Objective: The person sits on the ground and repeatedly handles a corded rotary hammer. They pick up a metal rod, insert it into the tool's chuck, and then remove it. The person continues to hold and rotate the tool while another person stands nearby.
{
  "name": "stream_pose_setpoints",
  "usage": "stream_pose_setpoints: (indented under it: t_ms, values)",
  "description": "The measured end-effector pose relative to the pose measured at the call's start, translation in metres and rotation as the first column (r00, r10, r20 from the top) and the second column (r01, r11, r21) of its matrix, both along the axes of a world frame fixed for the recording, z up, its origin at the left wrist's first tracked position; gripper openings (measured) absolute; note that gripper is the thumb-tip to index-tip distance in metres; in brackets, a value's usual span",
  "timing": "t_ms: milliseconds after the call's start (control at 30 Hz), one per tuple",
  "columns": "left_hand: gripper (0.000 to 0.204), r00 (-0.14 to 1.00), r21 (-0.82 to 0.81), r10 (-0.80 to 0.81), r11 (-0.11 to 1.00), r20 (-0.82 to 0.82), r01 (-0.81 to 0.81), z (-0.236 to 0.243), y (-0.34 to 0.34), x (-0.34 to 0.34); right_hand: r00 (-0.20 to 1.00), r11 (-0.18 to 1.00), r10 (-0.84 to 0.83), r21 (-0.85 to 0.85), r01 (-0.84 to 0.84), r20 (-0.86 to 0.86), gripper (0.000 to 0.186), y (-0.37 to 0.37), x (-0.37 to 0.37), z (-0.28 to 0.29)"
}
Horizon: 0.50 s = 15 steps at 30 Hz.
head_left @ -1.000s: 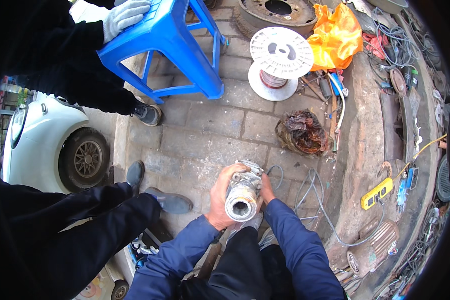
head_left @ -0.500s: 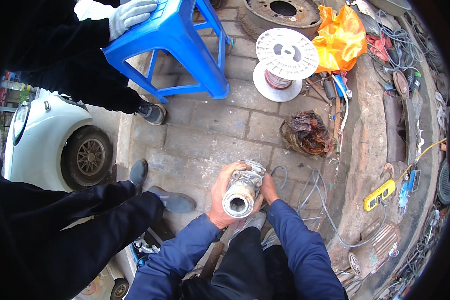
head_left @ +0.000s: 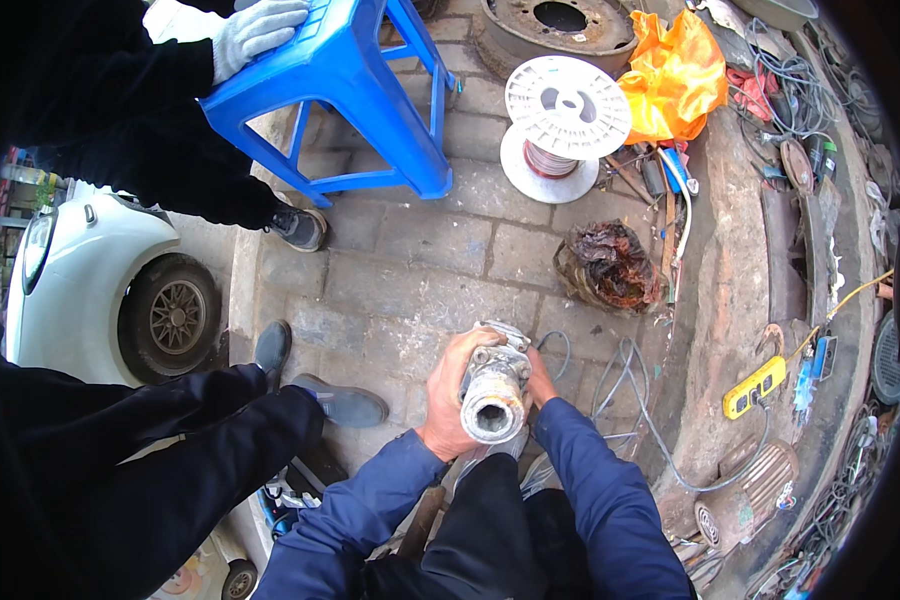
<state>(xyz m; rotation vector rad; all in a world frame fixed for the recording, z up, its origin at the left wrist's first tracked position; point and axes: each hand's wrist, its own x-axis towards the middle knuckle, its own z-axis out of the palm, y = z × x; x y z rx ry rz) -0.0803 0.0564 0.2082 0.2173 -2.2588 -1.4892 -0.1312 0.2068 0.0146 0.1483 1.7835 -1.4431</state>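
Note:
A worn, dirty grey metal housing (head_left: 494, 393) with bolted flanges and a hollow round nose is held between my two hands, its open end toward me. My left hand (head_left: 448, 392) is wrapped round its left side, fingers closed. On the opposite side my right hand (head_left: 541, 380) grips it, with most of the fingers hidden behind the metal. The far end is partly out of sight. Beyond it a grey cable (head_left: 625, 372) lies looped on the paving, just right of my right hand.
Ahead stand a blue plastic stool (head_left: 355, 75) with a person's gloved hand (head_left: 257, 38) on it, a white cable spool (head_left: 560, 100) and a rusty wheel rim (head_left: 510, 30). A crumpled brown bag (head_left: 610, 265), yellow power strip (head_left: 755, 387) and old motor (head_left: 748, 495) lie right. Another person's legs (head_left: 170, 430) are left.
The metal housing has tilted and its nose has swung slightly to the right and down. Both hands keep their hold on it. The view has shifted a little.

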Motion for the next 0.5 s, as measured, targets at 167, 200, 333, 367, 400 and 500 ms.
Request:
stream_pose_setpoints:
  t_ms: [167, 200, 333, 367, 400, 500]
  values:
    - [0.084, 0.999, 0.068, 0.023, 0.997, -0.023, -0.021, -0.002, 0.001, 0.001, 0.989, 0.993, 0.077, 0.103, -0.064, -0.129, 0.036, 0.006, 0.007, -0.037]
    - [0.084, 0.999, 0.067, 0.026, 0.998, -0.030, -0.024, -0.002, 0.001, 0.000, 0.987, 0.994, 0.086, 0.085, -0.074, -0.139, 0.037, 0.006, 0.007, -0.045]
    - [0.084, 0.999, 0.119, 0.025, 0.993, -0.033, -0.021, 0.000, 0.000, 0.000, 0.981, 0.993, 0.118, 0.046, -0.112, -0.156, 0.037, 0.005, 0.006, -0.055]
    - [0.084, 0.999, 0.081, 0.026, 0.996, -0.033, -0.024, 0.000, 0.000, 0.000, 0.985, 0.990, 0.126, 0.076, -0.118, -0.120, 0.036, 0.004, 0.005, -0.051]
    - [0.084, 0.999, 0.055, 0.028, 0.998, -0.040, -0.026, 0.000, -0.001, 0.001, 0.983, 0.992, 0.110, 0.074, -0.100, -0.147, 0.036, 0.004, 0.005, -0.044]
    - [0.088, 1.000, -0.008, -0.007, 1.000, -0.005, 0.007, -0.002, -0.002, 0.003, 0.992, 0.992, 0.055, 0.120, -0.041, -0.115, 0.035, 0.004, 0.005, -0.018]
